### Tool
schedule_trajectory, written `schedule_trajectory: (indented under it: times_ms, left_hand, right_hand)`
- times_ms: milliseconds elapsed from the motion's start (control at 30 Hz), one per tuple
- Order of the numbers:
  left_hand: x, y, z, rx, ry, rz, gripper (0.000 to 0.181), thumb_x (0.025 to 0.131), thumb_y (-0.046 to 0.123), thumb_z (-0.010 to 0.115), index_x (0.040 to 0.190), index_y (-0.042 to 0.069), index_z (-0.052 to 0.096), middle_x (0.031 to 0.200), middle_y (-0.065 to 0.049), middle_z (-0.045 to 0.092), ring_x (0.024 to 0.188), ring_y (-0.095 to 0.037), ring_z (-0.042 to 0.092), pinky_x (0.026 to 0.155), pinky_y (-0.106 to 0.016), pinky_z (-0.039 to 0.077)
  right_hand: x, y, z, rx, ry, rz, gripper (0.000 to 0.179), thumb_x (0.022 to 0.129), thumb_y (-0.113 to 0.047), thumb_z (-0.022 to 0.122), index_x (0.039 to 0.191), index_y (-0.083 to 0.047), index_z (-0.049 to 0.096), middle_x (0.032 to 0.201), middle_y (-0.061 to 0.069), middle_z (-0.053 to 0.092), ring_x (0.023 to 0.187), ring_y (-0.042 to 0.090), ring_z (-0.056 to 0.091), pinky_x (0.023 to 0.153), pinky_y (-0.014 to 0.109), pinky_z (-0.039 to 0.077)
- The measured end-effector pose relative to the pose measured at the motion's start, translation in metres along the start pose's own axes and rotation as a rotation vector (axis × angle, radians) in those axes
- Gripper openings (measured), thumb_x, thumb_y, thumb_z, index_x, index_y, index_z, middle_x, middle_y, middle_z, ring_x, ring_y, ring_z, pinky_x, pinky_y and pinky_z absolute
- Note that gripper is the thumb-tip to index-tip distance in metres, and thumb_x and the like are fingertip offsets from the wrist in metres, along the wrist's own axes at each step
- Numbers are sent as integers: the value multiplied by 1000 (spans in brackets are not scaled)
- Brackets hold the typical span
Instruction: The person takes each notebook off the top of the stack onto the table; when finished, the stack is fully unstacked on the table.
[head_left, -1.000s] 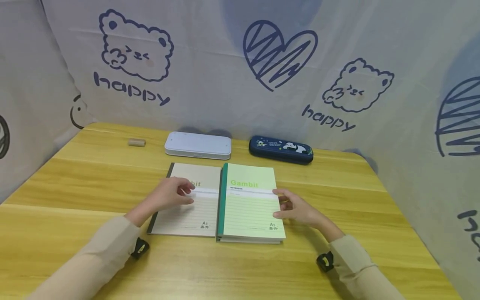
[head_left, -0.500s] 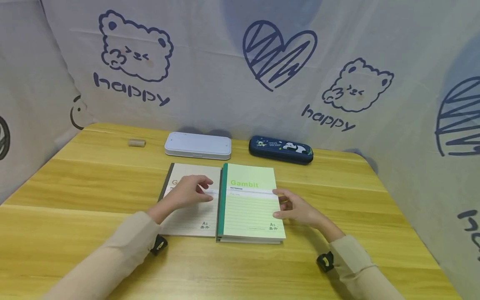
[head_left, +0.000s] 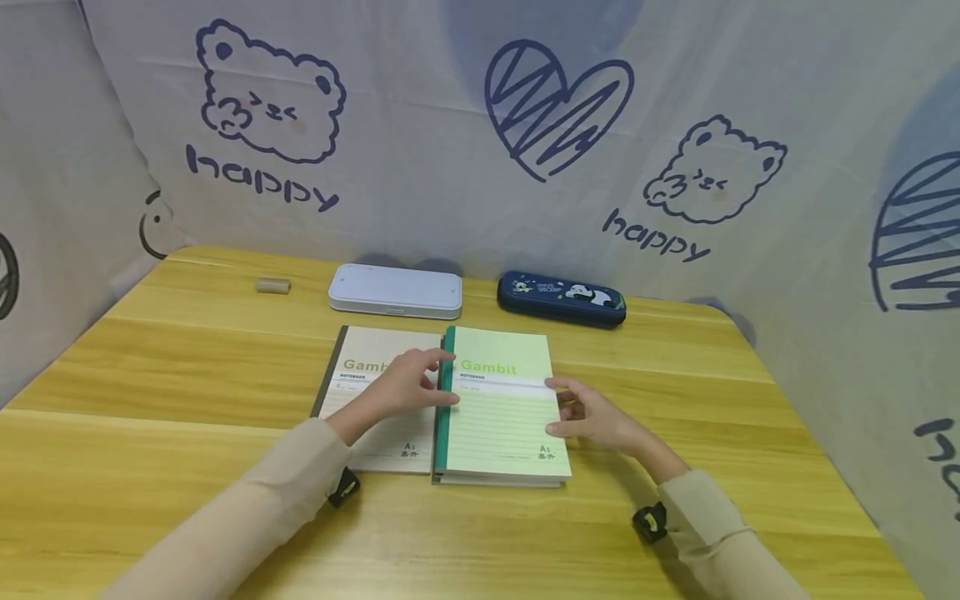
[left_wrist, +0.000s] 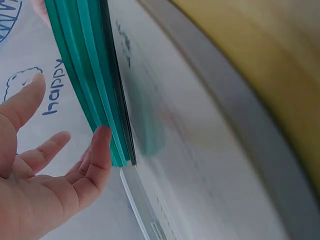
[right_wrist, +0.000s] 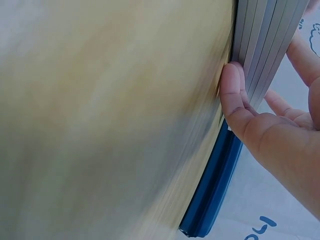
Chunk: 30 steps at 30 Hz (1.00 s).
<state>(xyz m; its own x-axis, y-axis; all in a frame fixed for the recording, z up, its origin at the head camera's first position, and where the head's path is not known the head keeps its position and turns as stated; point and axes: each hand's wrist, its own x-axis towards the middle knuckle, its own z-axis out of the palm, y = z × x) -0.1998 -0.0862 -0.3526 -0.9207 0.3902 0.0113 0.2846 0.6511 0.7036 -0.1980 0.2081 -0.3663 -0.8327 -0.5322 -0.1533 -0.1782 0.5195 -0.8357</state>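
Observation:
In the head view a stack of several notebooks [head_left: 498, 433] lies on the table, the top one pale green with a green spine. Left of it lies a notebook with a beige-grey cover [head_left: 382, 425] and a dark spine. My left hand [head_left: 405, 385] hovers over the beige notebook, its thumb and forefinger at the stack's green spines [left_wrist: 87, 65]. In the left wrist view a finger touches those spines, with a dark spine beneath. My right hand [head_left: 596, 417] lies at the stack's right side, loosely bent fingers touching the page edges [right_wrist: 260, 35].
Behind the notebooks lie a white case [head_left: 396, 292] and a dark blue panda case [head_left: 561, 300]. A small brownish cylinder [head_left: 273, 286] sits at the far left of the wooden table [head_left: 150, 375]. Printed cloth [head_left: 420, 167] hangs behind.
My left hand has moved right across the beige notebook to the spines of the stack. The right hand and the notebooks stay in place.

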Motion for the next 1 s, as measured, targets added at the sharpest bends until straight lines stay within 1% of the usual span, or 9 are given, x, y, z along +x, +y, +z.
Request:
schedule_trajectory:
  times_ms: [167, 333, 533, 633, 833, 1000]
  left_hand:
    - [3, 2, 7, -3, -17, 0, 64, 75, 23, 73, 130, 4, 44, 109, -20, 47, 80, -20, 56, 70, -29, 46]
    - [4, 3, 12, 10, -38, -10, 68, 73, 24, 74, 131, 6, 43, 106, -17, 47, 78, -19, 52, 71, -30, 44]
    - [5, 4, 14, 29, -70, -44, 76, 69, 29, 77, 133, 8, 42, 103, -14, 46, 79, -19, 46, 71, -31, 41]
    - [6, 4, 15, 35, -81, -58, 80, 66, 31, 78, 133, 9, 42, 106, -14, 45, 83, -20, 43, 72, -33, 40]
    - [6, 7, 17, 55, -117, -86, 88, 62, 35, 80, 136, 13, 39, 117, -20, 41, 95, -24, 43, 81, -40, 40]
    - [6, 8, 19, 66, -119, -110, 89, 60, 34, 81, 136, 15, 38, 116, -19, 40, 94, -24, 44, 80, -40, 41]
  right_hand:
    - [1, 1, 0, 0, 2, 13, 68, 82, -14, 65, 134, 6, 27, 116, 23, 43, 88, 22, 46, 74, 31, 41]
    - [1, 1, 1, 0, 1, 13, 68, 82, -15, 65, 134, 6, 27, 116, 23, 43, 88, 22, 47, 75, 31, 41]
    - [1, 2, 1, -2, 3, 13, 68, 82, -14, 65, 134, 6, 27, 116, 23, 44, 89, 22, 47, 76, 31, 42]
    - [2, 2, 1, -8, 4, 14, 68, 82, -14, 65, 134, 6, 28, 115, 23, 45, 89, 22, 47, 76, 31, 42]
    - [2, 1, 1, 4, 8, 32, 69, 81, -14, 66, 135, 4, 28, 117, 21, 44, 90, 23, 47, 78, 33, 41]
    - [2, 2, 1, -1, 7, 31, 69, 81, -15, 66, 135, 4, 28, 117, 21, 44, 90, 23, 46, 78, 34, 41]
